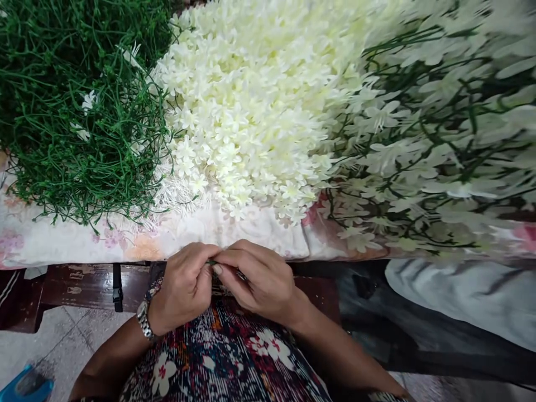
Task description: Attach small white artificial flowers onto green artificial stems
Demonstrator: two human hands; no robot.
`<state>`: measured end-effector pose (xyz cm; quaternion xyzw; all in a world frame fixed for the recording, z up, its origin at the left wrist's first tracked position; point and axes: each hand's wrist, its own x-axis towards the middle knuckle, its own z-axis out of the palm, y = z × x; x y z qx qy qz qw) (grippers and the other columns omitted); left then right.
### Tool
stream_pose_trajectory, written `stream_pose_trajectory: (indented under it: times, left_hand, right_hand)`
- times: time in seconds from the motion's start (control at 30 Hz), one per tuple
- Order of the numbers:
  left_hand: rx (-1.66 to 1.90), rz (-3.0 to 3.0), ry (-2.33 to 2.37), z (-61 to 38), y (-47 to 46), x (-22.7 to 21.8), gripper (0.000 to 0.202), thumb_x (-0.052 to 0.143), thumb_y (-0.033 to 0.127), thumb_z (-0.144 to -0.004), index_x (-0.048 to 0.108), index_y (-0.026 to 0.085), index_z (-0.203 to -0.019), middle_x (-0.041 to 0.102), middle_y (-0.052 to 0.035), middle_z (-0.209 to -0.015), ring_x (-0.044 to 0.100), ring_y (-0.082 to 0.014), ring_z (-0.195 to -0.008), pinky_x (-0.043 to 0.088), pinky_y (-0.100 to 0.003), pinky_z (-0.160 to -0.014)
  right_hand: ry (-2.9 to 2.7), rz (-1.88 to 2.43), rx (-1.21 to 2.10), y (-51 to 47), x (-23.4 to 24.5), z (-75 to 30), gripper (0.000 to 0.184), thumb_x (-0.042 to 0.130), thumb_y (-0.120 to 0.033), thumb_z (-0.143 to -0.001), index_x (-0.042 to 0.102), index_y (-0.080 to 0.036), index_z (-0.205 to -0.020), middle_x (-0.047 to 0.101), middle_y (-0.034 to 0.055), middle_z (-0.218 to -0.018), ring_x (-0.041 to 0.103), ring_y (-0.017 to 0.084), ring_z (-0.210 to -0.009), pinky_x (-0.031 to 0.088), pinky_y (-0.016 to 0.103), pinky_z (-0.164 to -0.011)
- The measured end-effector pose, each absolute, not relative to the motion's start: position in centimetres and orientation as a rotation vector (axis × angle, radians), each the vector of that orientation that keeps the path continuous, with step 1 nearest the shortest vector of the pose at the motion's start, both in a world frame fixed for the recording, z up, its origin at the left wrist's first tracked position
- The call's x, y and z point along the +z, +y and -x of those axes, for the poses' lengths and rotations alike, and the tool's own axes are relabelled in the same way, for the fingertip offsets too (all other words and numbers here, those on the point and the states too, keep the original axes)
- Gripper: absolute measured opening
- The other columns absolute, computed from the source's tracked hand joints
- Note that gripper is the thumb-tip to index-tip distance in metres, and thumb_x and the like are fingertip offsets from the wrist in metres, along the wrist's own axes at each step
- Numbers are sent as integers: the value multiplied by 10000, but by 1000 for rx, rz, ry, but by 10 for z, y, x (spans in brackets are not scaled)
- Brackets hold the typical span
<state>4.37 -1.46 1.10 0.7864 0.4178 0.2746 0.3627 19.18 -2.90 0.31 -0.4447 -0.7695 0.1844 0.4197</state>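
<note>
Above my lap, at the table's near edge, my left hand [187,283] and my right hand [256,273] meet fingertip to fingertip. Both are closed in a pinch around a small green stem [211,262], of which only a short bit shows; the fingers hide the rest. Just beyond them lies a large heap of cream-white artificial flower heads [251,123]. To its left is a pile of bare green plastic stems [84,111], with a few white stamens [90,101] among them. White flowers on green stems [439,134] are heaped on the right.
A floral cloth [201,229] covers the table under the piles. Below its edge is a dark wooden bench [84,285] with a black buckle strap [118,290]. Light grey fabric [464,296] is at the right, and a blue object [27,385] is on the floor, lower left.
</note>
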Motion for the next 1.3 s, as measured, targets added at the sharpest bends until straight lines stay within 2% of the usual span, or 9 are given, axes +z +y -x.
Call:
stream_pose_trajectory:
  times: [0.27,0.4,0.6,0.77,0.97,1.13,1.3]
  left_hand:
    - [821,-1937,1015,-38,-13,7,190,378,176,-800,525,146,-917,594,-37,-725,541,-115,-623,408,-226,-563]
    - [858,-1807,1119,-29,-11,5,173,391,207,-815,552,154,-850,565,-13,-636,498,-94,-539,384,-210,-516]
    - [1027,-1573,1142,-13,-2,6,174,433,238,-807,586,154,-800,497,17,-548,426,-68,-456,341,-188,-447]
    - [1094,-1530,1139,-5,7,7,172,444,239,-802,597,162,-788,510,18,-569,431,-64,-469,333,-183,-453]
    - [1079,-1554,1155,-1,12,3,169,454,243,-797,601,162,-783,527,14,-578,425,-68,-474,333,-189,-460]
    - [1115,-1517,1128,-1,13,-3,157,448,201,-803,599,162,-814,514,13,-579,439,-67,-486,346,-191,-470]
    - [1182,-1649,1079,-4,15,-2,142,460,114,-781,598,137,-807,558,-35,-701,528,-114,-679,413,-244,-608]
  right_hand:
    - [-1931,1125,475,-25,9,-187,79,524,-92,-711,541,-132,-777,550,28,-621,494,101,-581,431,229,-536]
    - [-1962,1097,476,-11,13,-186,78,523,-108,-719,540,-132,-791,563,35,-646,510,106,-605,432,227,-552]
    - [-2127,1228,225,30,16,-181,78,486,-155,-754,549,-145,-799,548,37,-671,514,116,-626,423,232,-570]
    - [-2348,1276,-43,57,17,-163,104,464,-181,-759,564,-156,-742,537,41,-666,497,138,-630,387,254,-555]
    - [-2449,1224,-230,65,15,-154,165,475,-110,-720,525,-170,-575,500,20,-575,441,128,-557,353,263,-526]
    - [-2310,1181,-118,54,12,-170,124,499,-132,-733,577,-166,-643,541,27,-636,489,112,-613,386,229,-548]
    - [-2234,1139,-57,36,2,-184,62,540,-124,-709,588,-160,-724,576,43,-723,522,112,-667,424,221,-588]
